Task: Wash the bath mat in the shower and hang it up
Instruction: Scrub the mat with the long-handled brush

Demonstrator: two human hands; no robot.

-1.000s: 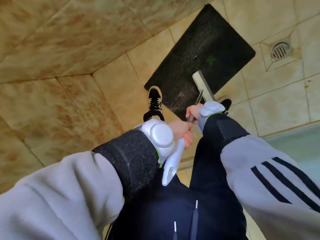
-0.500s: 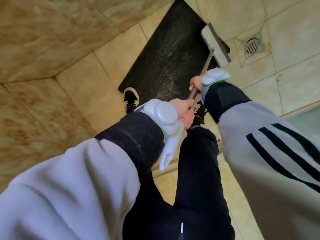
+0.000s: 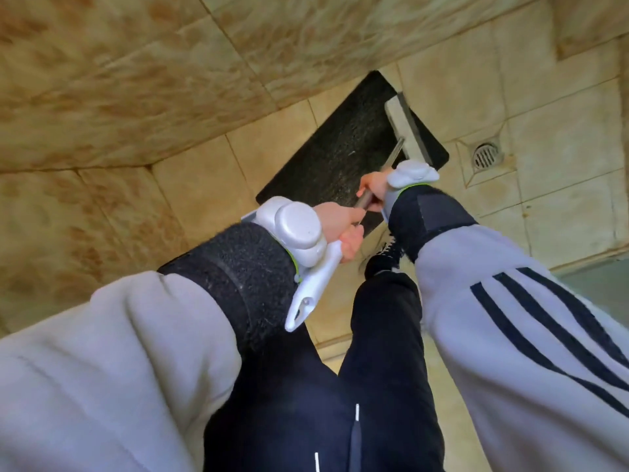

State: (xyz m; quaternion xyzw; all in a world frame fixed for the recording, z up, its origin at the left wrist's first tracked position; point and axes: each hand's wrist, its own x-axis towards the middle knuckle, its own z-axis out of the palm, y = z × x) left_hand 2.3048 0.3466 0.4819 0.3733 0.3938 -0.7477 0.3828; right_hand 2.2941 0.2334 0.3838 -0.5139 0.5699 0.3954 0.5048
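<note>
Gripping the brush handle (image 3: 394,155), left hand (image 3: 337,221) and right hand (image 3: 374,183); dark bath mat (image 3: 333,158) (perhaps wet) lies flat

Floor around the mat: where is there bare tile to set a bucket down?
Bare tiles lie between the mat and the wall, and more to the right past the drain. It is crowded at the mat's near end, where left hand and right hand grip the scrubber handle above the shoe.
</note>
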